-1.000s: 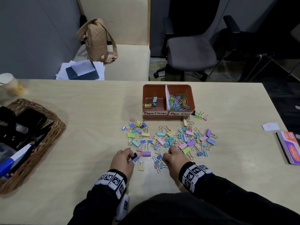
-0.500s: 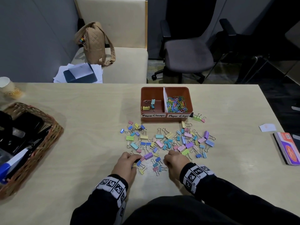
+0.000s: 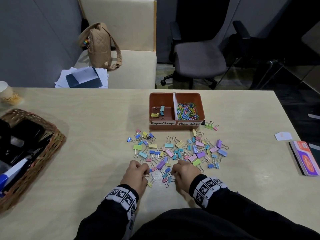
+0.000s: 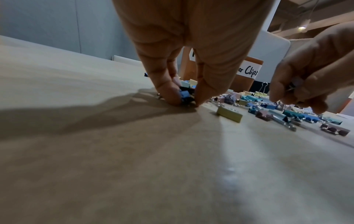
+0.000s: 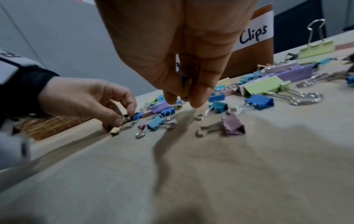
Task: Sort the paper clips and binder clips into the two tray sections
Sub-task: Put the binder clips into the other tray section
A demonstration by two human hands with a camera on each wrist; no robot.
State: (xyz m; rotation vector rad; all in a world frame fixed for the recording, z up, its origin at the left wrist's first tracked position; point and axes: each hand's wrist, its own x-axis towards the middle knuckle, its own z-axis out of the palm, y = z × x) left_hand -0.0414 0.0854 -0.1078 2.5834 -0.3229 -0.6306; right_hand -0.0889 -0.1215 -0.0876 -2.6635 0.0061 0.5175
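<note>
Wide pale bench [image 3: 86, 135]. Orange tray [image 3: 202, 108] toward far edge: paper clips [image 3: 187, 111] in right section. Binder clips [image 3: 180, 151] scattered toward near edge. Left hand [image 3: 136, 175] grip pinching blue binder clip [image 4: 184, 94]; right hand [image 3: 184, 174] grip pinching yellow clip [image 5: 186, 89].

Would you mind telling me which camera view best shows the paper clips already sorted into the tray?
The head view: it looks down into the tray, showing the paper clips piled in its right section. Both wrist views catch only the tray's outer wall and part of a label, with none of its contents.
</note>
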